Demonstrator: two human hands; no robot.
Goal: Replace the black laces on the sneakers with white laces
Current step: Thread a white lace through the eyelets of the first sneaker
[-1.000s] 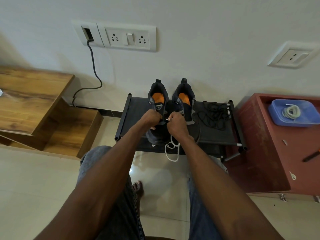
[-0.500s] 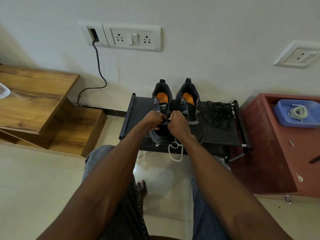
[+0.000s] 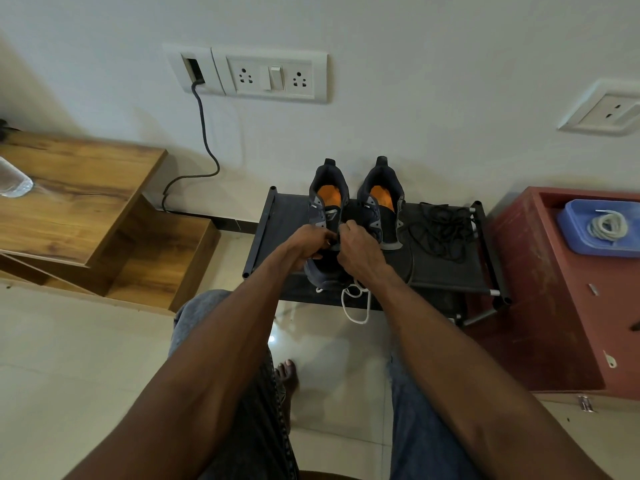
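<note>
My left hand [image 3: 308, 242] and right hand [image 3: 358, 252] are both closed over the left sneaker [image 3: 327, 216] on the black shoe rack [image 3: 446, 271], pinching the white lace [image 3: 356, 306], which hangs below. The removed black laces [image 3: 441, 230] lie beside the right sneaker [image 3: 382, 202].

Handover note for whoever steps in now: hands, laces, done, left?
Left hand and right hand: both closed at the left sneaker, threading a white lace whose loop hangs off the black rack.
Done: black laces out, piled on the rack.
Left: finish this sneaker; lace the right sneaker with the coiled white lace in the blue tray.
</note>
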